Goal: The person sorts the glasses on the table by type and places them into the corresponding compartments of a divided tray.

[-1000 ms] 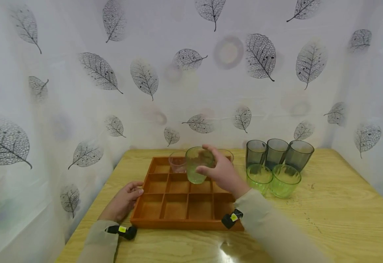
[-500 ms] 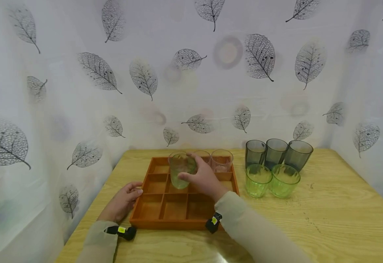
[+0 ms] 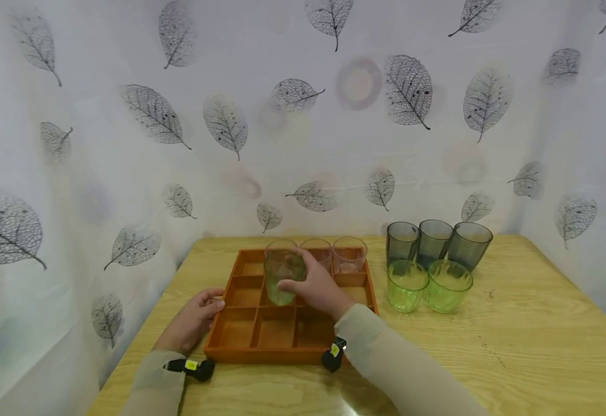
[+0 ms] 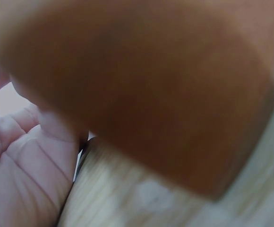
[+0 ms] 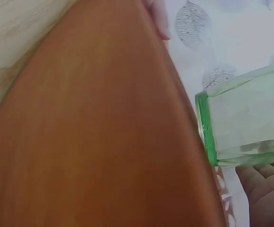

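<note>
**Green glass (image 3: pixel 274 283) held upright at divided tray (image 3: pixel 263 356)**

The glass is at the middle row, second compartment from left; base contact cannot be confirmed. The right hand (image 3: pixel 320 287), opened to the glass's width, grips its side between thumb and fingers, presumably leaving the base unobstructed. The left hand (image 3: pixel 192 320), fingers relaxed, touches the tray's left side, likely steadying it. Three clear glasses (image 3: pixel 350 263) occupy the rear row. Two further green glasses (image 3: pixel 407 289) and three dark glasses (image 3: pixel 402 244) stand right, on the bench (image 3: pixel 542 335).
</note>
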Available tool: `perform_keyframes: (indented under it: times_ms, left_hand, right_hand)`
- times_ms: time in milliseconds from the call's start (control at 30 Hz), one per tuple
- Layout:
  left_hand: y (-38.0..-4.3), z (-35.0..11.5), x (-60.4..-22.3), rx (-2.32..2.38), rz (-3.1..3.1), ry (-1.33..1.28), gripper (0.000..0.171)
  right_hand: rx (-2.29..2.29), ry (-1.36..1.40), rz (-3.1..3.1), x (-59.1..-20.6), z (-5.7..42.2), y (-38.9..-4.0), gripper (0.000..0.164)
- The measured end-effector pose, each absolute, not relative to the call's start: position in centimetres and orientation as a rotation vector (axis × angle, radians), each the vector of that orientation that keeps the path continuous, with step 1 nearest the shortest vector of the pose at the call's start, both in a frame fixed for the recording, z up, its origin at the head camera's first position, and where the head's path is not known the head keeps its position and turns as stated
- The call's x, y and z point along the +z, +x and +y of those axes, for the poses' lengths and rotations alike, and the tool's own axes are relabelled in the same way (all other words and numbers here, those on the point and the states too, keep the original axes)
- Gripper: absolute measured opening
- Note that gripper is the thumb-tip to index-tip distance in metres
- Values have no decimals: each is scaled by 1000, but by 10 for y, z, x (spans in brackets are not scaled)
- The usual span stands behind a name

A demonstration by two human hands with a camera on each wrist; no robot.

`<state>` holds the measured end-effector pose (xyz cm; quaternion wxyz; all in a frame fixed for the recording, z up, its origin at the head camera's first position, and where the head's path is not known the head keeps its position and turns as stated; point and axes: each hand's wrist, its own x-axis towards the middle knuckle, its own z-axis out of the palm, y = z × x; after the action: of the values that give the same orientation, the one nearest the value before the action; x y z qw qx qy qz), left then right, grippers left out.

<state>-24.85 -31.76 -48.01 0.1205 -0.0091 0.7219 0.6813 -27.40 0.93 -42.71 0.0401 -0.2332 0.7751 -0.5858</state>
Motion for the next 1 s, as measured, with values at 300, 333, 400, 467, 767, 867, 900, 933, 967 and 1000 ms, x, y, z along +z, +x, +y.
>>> perform_keyframes:
  times_ms: [300, 333, 400, 467, 767, 867, 900, 933, 967, 1000]
  left_hand:
    - [-249, -318, -481, 1983, 2115, -27, 49]
    - [-249, -318, -481, 1982, 2117, -30, 49]
    - [-249, -318, -481, 1976, 2122, -30, 50]
    - [-249, -318, -481, 1975, 2123, -32, 50]
    - [-249, -317, -480, 1977, 2119, -39, 50]
    - [-249, -317, -479, 1984, 2107, -34, 50]
    - [-248, -317, -479, 1990, 2101, -34, 50]
    - [-248, -317, -479, 1993, 2098, -32, 50]
    - [-248, -317, -480, 1996, 2094, -30, 50]
    - [-248, -318, -480, 1998, 2090, -27, 50]
  right_hand:
    - [-1785, -647, 2368, -434, 7, -275, 84]
    - [-1748, -643, 2396, -435, 6, -276, 85]
    - [-1672, -634, 2447, -436, 5, -275, 87]
    - [-1601, -618, 2490, -437, 5, -275, 89]
    - [-1431, -631, 2560, -439, 6, -276, 91]
    - [-1400, -653, 2571, -438, 5, -275, 92]
    - [-1391, -660, 2576, -438, 4, -275, 92]
    - [-1383, -666, 2579, -438, 4, -275, 93]
    - [-1380, -666, 2581, -437, 3, -275, 93]
    - [-1378, -668, 2583, -437, 2, -274, 93]
